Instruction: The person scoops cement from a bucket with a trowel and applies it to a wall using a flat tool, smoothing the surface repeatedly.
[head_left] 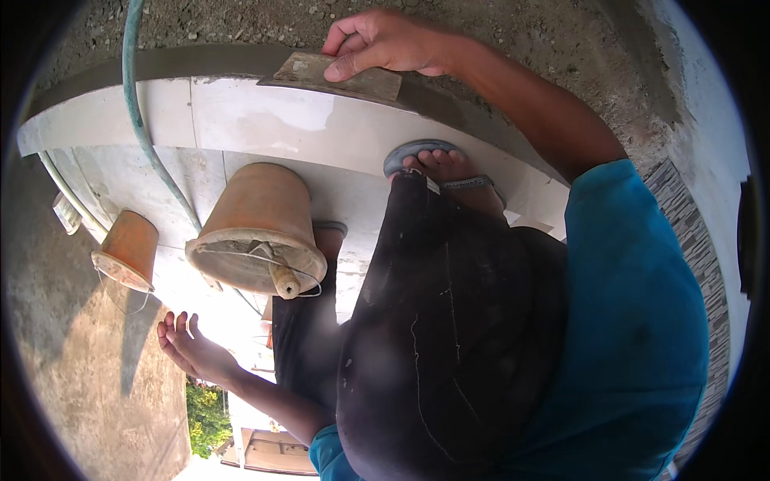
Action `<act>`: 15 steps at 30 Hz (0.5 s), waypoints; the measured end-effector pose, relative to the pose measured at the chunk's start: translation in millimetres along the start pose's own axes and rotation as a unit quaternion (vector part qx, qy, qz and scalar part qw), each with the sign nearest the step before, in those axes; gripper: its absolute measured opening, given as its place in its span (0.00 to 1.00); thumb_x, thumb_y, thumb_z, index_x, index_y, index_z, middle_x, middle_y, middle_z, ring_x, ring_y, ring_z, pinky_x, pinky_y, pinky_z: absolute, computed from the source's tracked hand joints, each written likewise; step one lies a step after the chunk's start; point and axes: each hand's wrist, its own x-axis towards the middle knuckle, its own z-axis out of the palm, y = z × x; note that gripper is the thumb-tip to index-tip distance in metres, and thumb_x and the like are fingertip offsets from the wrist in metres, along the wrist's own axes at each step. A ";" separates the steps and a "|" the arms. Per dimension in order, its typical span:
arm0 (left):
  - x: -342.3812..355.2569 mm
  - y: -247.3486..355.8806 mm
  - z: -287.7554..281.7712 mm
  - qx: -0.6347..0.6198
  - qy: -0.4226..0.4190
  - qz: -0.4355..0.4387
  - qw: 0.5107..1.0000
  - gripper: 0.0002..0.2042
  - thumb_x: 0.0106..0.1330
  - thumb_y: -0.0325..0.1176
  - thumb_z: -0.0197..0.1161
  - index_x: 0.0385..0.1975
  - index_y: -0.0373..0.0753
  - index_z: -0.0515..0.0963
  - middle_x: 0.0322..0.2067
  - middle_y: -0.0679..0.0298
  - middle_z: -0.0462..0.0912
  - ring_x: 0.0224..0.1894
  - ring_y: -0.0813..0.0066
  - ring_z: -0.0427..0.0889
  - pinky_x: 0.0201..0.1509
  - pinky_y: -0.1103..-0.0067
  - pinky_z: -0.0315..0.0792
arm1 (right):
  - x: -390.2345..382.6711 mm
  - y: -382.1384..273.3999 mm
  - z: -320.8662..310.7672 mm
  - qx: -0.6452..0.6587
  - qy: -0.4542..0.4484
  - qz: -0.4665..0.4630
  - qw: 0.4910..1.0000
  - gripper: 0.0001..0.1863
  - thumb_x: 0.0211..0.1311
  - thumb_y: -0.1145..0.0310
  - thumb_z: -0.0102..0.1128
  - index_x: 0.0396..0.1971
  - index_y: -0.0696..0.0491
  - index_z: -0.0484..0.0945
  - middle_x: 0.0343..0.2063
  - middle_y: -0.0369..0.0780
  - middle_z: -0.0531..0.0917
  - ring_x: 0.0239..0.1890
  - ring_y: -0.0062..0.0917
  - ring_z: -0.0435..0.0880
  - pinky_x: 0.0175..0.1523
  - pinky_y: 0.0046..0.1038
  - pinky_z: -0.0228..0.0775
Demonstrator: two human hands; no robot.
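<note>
My right hand (377, 48) reaches out at the upper middle. Its thumb lies on top of a flat, cement-smeared board (365, 80), with the fingers curled at the far edge. The board rests along a strip of smooth grey mortar (200, 60) behind a row of pale glossy tiles (241, 108). At the lower left my left hand (192, 349) hangs in the air, fingers spread and loosely bent, holding nothing. Beyond it stands an orange-brown bucket (261, 200) coated with grey mortar. A wooden-handled tool (282, 280) stands in the bucket; its working end is hidden.
A smaller orange bucket (130, 248) with a wire handle stands farther left. A green hose (132, 104) crosses the tiles and mortar. My sandalled foot (445, 168) is on the tiled step. Rough soil (233, 24) lies beyond the mortar, and a pale wall (706, 96) rises at right.
</note>
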 end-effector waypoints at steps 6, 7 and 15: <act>3.8 -1.0 4.9 -0.010 -0.002 0.000 1.000 0.22 0.78 0.38 0.52 0.64 0.29 0.64 0.57 0.50 0.75 0.56 0.57 0.77 0.60 0.64 0.74 | 8.5 -19.4 -17.5 0.057 -0.002 -0.007 0.998 0.24 0.61 0.61 0.74 0.52 0.59 0.79 0.46 0.42 0.84 0.50 0.25 0.81 0.55 0.28 0.71; 3.5 -1.5 6.3 -0.004 0.004 -0.005 1.000 0.22 0.78 0.38 0.52 0.64 0.29 0.64 0.57 0.50 0.75 0.56 0.58 0.77 0.60 0.64 0.74 | 17.7 -15.0 -25.0 0.051 0.035 -0.001 0.998 0.23 0.61 0.62 0.73 0.51 0.59 0.79 0.46 0.42 0.84 0.50 0.25 0.81 0.55 0.28 0.71; 0.4 -5.4 4.1 0.005 -0.001 -0.007 1.000 0.22 0.78 0.39 0.51 0.64 0.30 0.63 0.56 0.50 0.75 0.57 0.57 0.76 0.58 0.64 0.75 | 68.0 39.0 -45.2 -0.032 0.094 0.061 0.993 0.28 0.59 0.59 0.75 0.55 0.59 0.79 0.50 0.43 0.84 0.53 0.30 0.80 0.59 0.32 0.70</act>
